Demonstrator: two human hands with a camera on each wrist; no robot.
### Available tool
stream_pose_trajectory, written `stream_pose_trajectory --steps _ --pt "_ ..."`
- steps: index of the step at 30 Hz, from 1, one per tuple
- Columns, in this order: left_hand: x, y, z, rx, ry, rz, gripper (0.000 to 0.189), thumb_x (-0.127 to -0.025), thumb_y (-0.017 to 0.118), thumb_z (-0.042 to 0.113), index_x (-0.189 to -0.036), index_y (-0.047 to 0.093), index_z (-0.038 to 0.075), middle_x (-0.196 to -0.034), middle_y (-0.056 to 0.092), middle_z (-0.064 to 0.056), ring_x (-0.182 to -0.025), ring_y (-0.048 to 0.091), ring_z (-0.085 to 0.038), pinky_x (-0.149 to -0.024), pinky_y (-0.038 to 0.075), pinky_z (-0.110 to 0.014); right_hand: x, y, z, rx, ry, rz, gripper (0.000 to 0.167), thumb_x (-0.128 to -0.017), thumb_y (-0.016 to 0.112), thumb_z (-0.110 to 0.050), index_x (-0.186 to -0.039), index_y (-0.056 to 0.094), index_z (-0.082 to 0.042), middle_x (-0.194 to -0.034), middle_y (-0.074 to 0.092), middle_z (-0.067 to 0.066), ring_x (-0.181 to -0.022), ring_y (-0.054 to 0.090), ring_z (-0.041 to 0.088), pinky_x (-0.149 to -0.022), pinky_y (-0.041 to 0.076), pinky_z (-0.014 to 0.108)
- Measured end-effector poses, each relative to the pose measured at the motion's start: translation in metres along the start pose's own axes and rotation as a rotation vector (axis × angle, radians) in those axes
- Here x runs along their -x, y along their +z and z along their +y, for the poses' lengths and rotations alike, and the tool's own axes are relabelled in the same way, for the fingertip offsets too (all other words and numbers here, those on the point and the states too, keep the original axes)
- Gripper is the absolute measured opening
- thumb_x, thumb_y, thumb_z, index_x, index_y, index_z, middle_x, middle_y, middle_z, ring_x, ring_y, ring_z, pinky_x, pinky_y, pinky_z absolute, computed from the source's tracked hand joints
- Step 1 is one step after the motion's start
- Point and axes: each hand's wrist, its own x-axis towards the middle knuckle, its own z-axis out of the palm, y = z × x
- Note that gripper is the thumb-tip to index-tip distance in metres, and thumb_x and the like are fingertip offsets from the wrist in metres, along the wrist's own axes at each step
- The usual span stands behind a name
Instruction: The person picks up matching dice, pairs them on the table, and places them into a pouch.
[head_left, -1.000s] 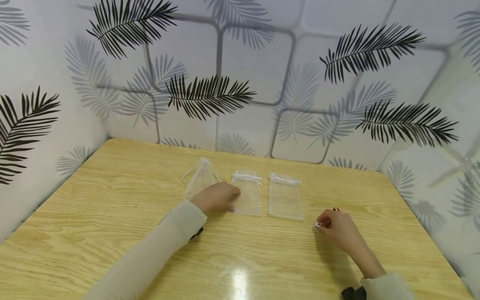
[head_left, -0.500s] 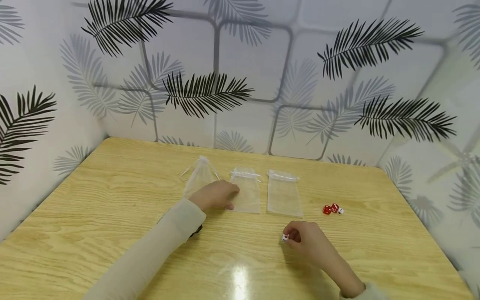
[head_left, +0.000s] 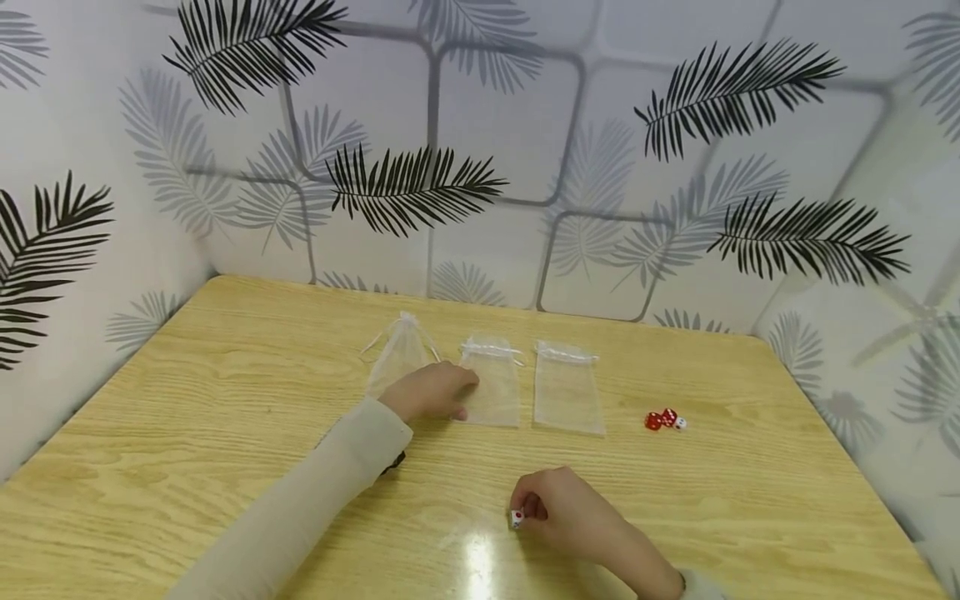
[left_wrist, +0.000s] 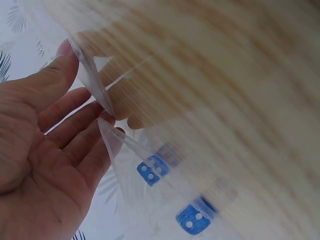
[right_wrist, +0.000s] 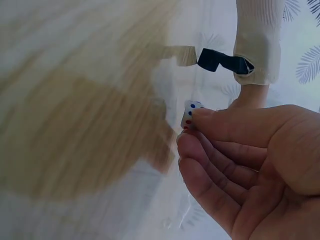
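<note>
Three white sheer drawstring bags lie on the table: a left bag [head_left: 397, 362] gathered at its neck, a flat middle bag [head_left: 497, 392] and a flat right bag [head_left: 567, 392]. My left hand [head_left: 429, 392] rests at the left edge of the middle bag, over the lower part of the left bag. In the left wrist view, its fingers stay loose, and blue dice [left_wrist: 192, 218] show under sheer fabric beside them. Low over the front of the table, my right hand [head_left: 566, 512] pinches a white die [right_wrist: 189, 115] with red and blue dots between thumb and index finger.
Two red dice [head_left: 654, 421] and another white die [head_left: 680, 423] sit close together right of the right bag. The wooden table [head_left: 225, 400] meets a leaf-patterned backdrop [head_left: 495, 117] at its far edge.
My right hand has carried the white die left and toward the front of the table, away from the other dice. The left hand has stayed at the middle bag.
</note>
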Motion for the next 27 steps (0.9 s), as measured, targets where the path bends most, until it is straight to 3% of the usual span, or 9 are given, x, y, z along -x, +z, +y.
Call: stream_pose_trajectory --steps 6,14,21,27 --pt "0.001 0.0 0.001 0.003 -0.003 0.0 0.028 -0.086 0.071 0.019 -0.108 0.06 0.005 -0.1 0.064 -0.006 -0.093 0.06 -0.022 -0.085 0.047 -0.038 -0.002 0.003 -0.001 0.018 -0.016 -0.017 0.015 -0.078 0.068 0.007 -0.08 0.067 -0.008 -0.071 0.062 -0.006 -0.064 0.049 -0.005 -0.058 0.046 0.016" --pt "0.002 0.001 -0.001 0.013 0.003 0.011 0.02 -0.085 0.072 0.016 -0.095 0.057 0.007 -0.08 0.052 0.0 -0.075 0.045 -0.016 -0.072 0.04 -0.034 0.006 -0.007 0.01 0.007 0.011 -0.013 0.017 -0.077 0.065 0.007 -0.087 0.069 -0.006 -0.076 0.064 -0.005 -0.068 0.052 -0.002 -0.061 0.047 0.018" --pt "0.001 0.002 -0.002 -0.01 0.018 0.014 0.021 -0.085 0.072 0.018 -0.095 0.057 0.007 -0.08 0.052 0.0 -0.074 0.045 -0.017 -0.072 0.039 -0.034 0.02 -0.031 0.034 0.069 0.103 0.079 0.012 -0.08 0.067 0.003 -0.091 0.068 -0.002 -0.076 0.064 -0.003 -0.068 0.054 0.001 -0.06 0.048 0.02" --pt "0.001 0.0 -0.001 0.006 0.001 -0.005 0.029 -0.086 0.071 0.019 -0.109 0.06 0.005 -0.099 0.064 -0.006 -0.09 0.058 -0.021 -0.083 0.046 -0.037 0.035 -0.057 0.063 0.16 0.221 0.199 0.012 -0.08 0.07 -0.002 -0.091 0.067 0.0 -0.076 0.064 -0.001 -0.067 0.057 0.006 -0.058 0.048 0.021"
